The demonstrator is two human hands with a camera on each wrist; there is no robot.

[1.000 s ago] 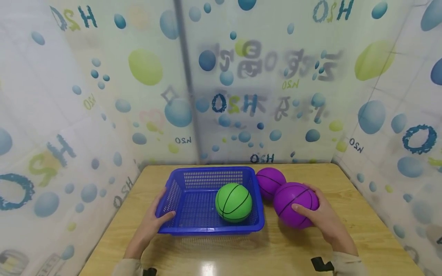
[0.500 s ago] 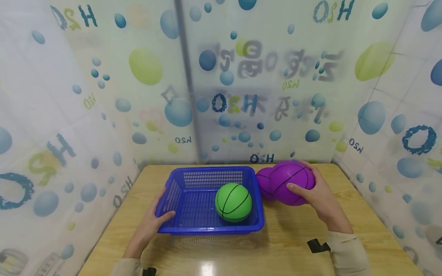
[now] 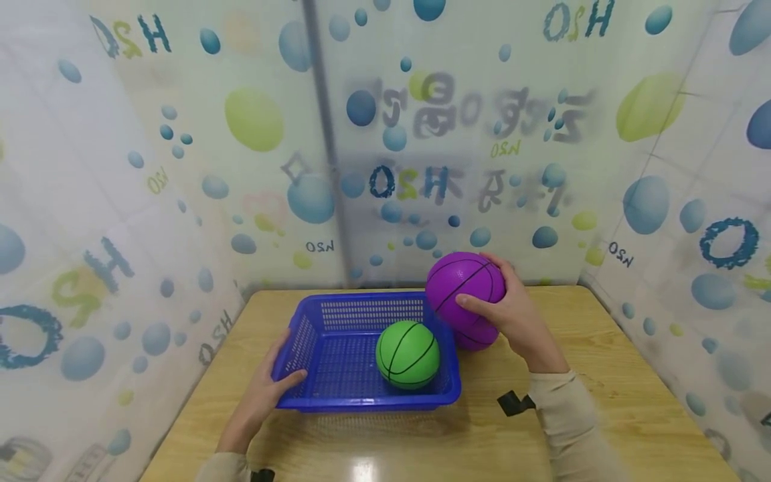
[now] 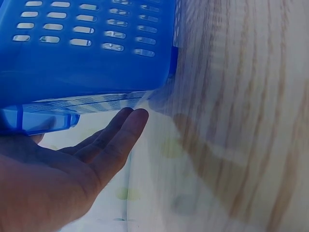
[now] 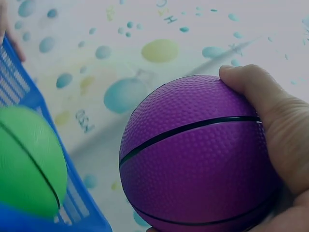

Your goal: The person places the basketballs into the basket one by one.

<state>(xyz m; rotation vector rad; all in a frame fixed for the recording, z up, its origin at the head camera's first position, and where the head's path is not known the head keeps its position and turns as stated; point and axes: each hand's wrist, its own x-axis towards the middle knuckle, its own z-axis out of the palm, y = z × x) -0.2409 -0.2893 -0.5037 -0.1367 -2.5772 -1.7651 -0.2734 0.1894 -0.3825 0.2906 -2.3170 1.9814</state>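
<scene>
A pale sleeve comes in at the lower left, and from it the left hand reaches to the blue basket, holding its left end with the thumb laid over the rim near the front corner; the left wrist view shows the fingers extended, fairly straight, beside the basket's slotted outer wall. The basket sits on the wood-grain worktop, its long side running left to right, and in its right half lies a green ball with black seams, close to the right wall. Farther right, a purple ball with black seams is held up in the air by the basket's back right corner, overlapping the rim as the head camera sees it. Below and partly behind it, a second purple ball shows just outside the basket's right wall; whether the two purple balls touch cannot be told. The right hand grips the raised ball from its right side, spread around it, thumb on the near face and fingers toward the far side. Its wrist leads to another pale sleeve, with a black piece just left of the cuff. Bubble-printed sheeting stands behind the worktop and along both sides.
</scene>
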